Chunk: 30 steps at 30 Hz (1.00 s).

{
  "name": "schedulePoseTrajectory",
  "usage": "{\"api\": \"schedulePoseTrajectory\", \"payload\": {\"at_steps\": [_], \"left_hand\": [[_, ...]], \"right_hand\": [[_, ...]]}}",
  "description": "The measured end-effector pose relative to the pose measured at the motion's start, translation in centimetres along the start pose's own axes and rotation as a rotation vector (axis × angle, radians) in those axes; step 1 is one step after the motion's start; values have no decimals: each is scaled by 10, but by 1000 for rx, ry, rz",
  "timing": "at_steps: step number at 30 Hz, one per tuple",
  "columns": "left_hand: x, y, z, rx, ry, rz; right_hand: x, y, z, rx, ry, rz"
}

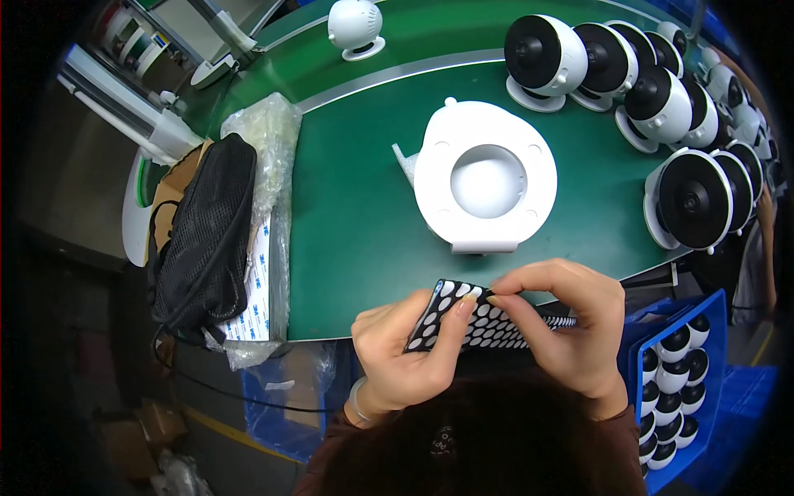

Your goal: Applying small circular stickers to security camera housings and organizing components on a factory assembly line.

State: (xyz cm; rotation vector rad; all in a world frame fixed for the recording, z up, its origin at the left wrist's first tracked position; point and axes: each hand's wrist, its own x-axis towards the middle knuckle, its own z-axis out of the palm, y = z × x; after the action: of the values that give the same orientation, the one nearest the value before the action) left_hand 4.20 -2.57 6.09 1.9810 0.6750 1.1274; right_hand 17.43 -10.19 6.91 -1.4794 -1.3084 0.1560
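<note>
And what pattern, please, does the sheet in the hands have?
The sheet is black with white dots; best seen in head view.

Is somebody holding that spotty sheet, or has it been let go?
It's being held: the left hand grips the spotty sheet, thumb across its dots, and the right hand's fingertips meet at its upper edge.

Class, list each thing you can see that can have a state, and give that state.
Left hand: closed on the sheet
Right hand: fingers at the sheet's edge, grip unclear
Sheet: held, covered with white dots
White fixture: round opening uncovered
Lone camera: upright on its base
Bag: slumped, open or closed unclear
Crate: open-topped, holding black-and-white balls
</note>
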Motion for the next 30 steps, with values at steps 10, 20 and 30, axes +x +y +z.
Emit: {"api": "schedulePoseTrajectory", "payload": {"at_steps": [10, 20, 30], "left_hand": [[6, -1, 0, -7, 6, 22], [13, -18, 3, -221, 57, -57], [17, -21, 8, -212, -78, -9]], "right_hand": [[5, -9, 0, -105, -60, 39], [13, -17, -11, -50, 66, -96], [40, -12, 7, -61, -9, 96]]}}
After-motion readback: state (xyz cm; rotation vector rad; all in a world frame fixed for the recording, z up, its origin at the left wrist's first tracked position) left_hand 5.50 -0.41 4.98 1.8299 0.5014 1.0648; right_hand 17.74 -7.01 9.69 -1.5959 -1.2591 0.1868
